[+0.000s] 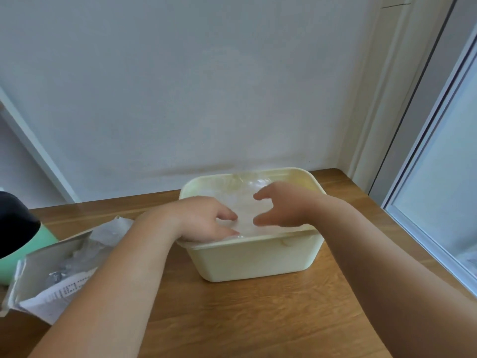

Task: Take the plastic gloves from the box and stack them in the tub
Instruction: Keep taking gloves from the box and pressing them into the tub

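Observation:
A pale yellow tub (247, 259) stands on the wooden table near the wall. Clear plastic gloves (245, 205) lie flat inside it, up near the rim. My left hand (206, 220) rests over the tub's left front rim, its fingertips touching the gloves. My right hand (281, 205) hovers over the gloves with thumb and fingers spread apart, holding nothing. The glove box (51, 275) lies on its side at the left, its open end showing more clear plastic (113, 228).
The wooden table (245, 313) runs to a white wall behind the tub. A mint green object with a dark top (15, 228) sits at the far left behind the box. A window frame (433, 202) borders the table's right edge.

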